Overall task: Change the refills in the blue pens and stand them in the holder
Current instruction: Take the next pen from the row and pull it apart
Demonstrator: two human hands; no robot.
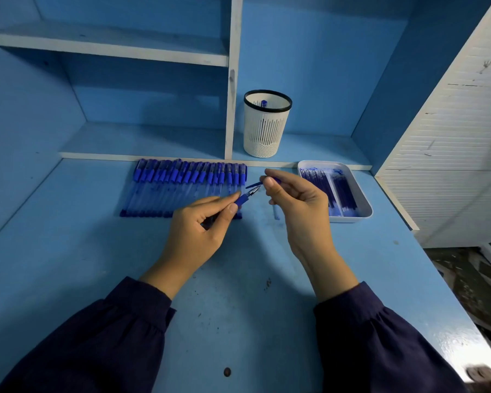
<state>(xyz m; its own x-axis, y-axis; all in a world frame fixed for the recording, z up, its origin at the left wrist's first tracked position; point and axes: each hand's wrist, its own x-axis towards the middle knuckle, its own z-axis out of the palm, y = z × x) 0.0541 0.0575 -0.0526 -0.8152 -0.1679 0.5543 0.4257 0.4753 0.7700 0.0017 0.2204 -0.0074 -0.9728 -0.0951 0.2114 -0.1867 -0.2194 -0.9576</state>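
My left hand [204,222] grips a blue pen [245,197] by its grip section, tip pointing up and right. My right hand [294,199] pinches a thin blue refill [255,184] just above that tip; its far end is hidden by my fingers. A row of several blue pens [182,185] lies side by side on the desk behind my left hand. The white mesh holder [266,126] with a black rim stands on the low shelf, one blue pen [264,103] inside it. A white tray [362,215] at the right holds several blue refills [328,188].
A loose pale pen part [275,212] lies on the blue desk [97,265] below my right hand. A white shelf divider [231,80] rises left of the holder. A white slatted panel [451,151] borders the desk on the right. The desk's right edge drops to the floor.
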